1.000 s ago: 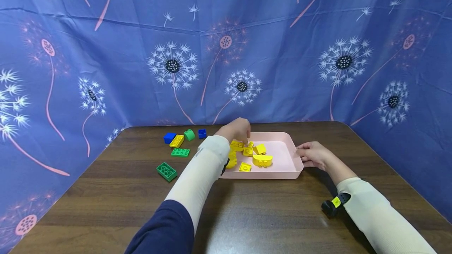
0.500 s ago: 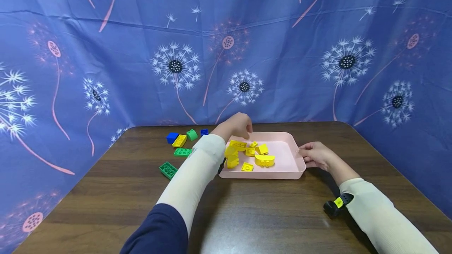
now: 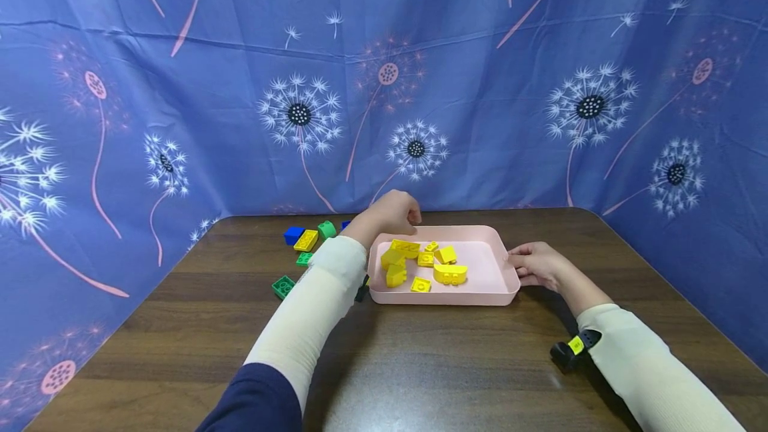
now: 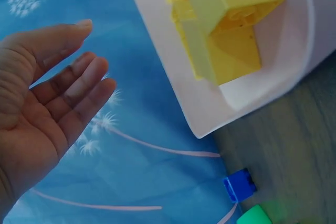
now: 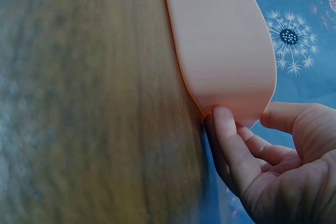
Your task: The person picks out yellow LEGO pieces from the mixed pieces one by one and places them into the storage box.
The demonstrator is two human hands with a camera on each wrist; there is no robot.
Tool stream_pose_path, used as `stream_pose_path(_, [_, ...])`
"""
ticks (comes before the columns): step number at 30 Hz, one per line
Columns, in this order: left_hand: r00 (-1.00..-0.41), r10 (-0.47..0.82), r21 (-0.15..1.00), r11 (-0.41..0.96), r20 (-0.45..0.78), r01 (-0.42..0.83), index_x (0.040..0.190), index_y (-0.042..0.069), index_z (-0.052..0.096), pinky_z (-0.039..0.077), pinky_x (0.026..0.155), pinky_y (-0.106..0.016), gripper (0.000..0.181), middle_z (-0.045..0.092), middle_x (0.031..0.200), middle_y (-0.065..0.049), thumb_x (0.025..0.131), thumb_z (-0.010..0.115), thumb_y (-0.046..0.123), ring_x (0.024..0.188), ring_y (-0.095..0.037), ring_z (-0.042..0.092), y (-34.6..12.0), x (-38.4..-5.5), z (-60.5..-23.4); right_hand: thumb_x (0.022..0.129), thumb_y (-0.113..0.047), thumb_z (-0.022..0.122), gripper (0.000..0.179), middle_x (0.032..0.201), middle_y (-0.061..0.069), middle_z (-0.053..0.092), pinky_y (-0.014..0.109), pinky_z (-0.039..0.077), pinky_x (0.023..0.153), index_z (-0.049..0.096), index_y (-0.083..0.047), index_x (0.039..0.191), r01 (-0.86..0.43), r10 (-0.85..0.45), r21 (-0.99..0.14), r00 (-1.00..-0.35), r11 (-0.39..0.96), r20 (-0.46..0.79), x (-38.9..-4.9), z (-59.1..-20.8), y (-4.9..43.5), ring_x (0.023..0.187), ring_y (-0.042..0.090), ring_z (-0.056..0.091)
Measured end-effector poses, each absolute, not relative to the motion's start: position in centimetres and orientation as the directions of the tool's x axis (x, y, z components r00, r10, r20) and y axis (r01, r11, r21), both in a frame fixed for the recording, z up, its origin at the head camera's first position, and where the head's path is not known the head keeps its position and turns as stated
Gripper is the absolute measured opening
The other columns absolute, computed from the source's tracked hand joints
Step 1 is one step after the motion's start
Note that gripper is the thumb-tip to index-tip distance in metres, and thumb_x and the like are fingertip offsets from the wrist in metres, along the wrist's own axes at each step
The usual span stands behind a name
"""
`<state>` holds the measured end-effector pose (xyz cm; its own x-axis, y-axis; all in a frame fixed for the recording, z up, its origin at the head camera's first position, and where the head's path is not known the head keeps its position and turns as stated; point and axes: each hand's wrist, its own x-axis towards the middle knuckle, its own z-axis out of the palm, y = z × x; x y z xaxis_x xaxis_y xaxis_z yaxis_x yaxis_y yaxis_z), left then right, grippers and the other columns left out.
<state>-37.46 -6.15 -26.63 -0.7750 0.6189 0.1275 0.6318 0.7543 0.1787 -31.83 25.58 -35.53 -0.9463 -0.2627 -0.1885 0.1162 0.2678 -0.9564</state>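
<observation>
A pink tray holds several yellow toy bricks, most toward its left half, among them a rounded yellow brick near the front and a small yellow brick at the back. My left hand hovers by the tray's back left rim; the left wrist view shows its palm bare, fingers loosely bent. At the tray's right end, my right hand holds the wall. In the right wrist view its thumb is at the rim and its fingertips press the outer wall lower down.
Left of the tray on the wooden table lie a blue brick, a yellow brick, a rounded green brick and green studded bricks, partly behind the left forearm. A patterned blue cloth hangs behind the table.
My left hand has risen from over the yellow bricks and drawn back to the left, past the rim. The right hand stays at the tray's right end. The view has shifted slightly.
</observation>
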Motion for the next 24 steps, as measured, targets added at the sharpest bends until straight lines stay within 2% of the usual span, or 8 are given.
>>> stream_pose_path(8, [-0.799,0.561,0.208,0.773,0.215,0.599,0.094,0.01,0.075,0.051,0.08,-0.027,0.017,0.071,0.091,-0.002,0.078,0.08,0.015,0.086,-0.014,0.062,-8.1,-36.2,-25.3,0.098,-0.006,0.049,0.045,0.087,0.006,0.064,0.035,0.057,0.072,0.036,0.022,0.13,0.113,-0.262,-0.95,-0.946,0.29,-0.193,-31.7,-35.3,25.6,0.076,0.013,0.066])
stream_pose_path(15, [-0.81,0.547,0.213,0.783,0.213,0.585,0.095,0.008,0.075,0.052,0.079,-0.029,0.016,0.072,0.093,-0.006,0.079,0.078,0.013,0.085,-0.016,0.063,-10.0,-35.7,-25.9,0.098,-0.006,0.05,0.046,0.087,0.006,0.065,0.035,0.058,0.072,0.036,0.022,0.13,0.116,-0.26,-0.949,-0.945,0.294,-0.196,-31.8,-35.4,25.7,0.077,0.013,0.066])
stream_pose_path(24, [-0.832,0.517,0.214,0.805,0.201,0.553,0.093,0.009,0.076,0.053,0.077,-0.029,0.014,0.071,0.088,-0.003,0.079,0.078,0.012,0.081,-0.015,0.063,-13.3,-35.5,-27.1,0.097,-0.005,0.05,0.044,0.086,0.005,0.066,0.035,0.058,0.072,0.036,0.022,0.129,0.118,-0.266,-0.954,-0.945,0.275,-0.193,-31.8,-35.5,25.6,0.076,0.013,0.067])
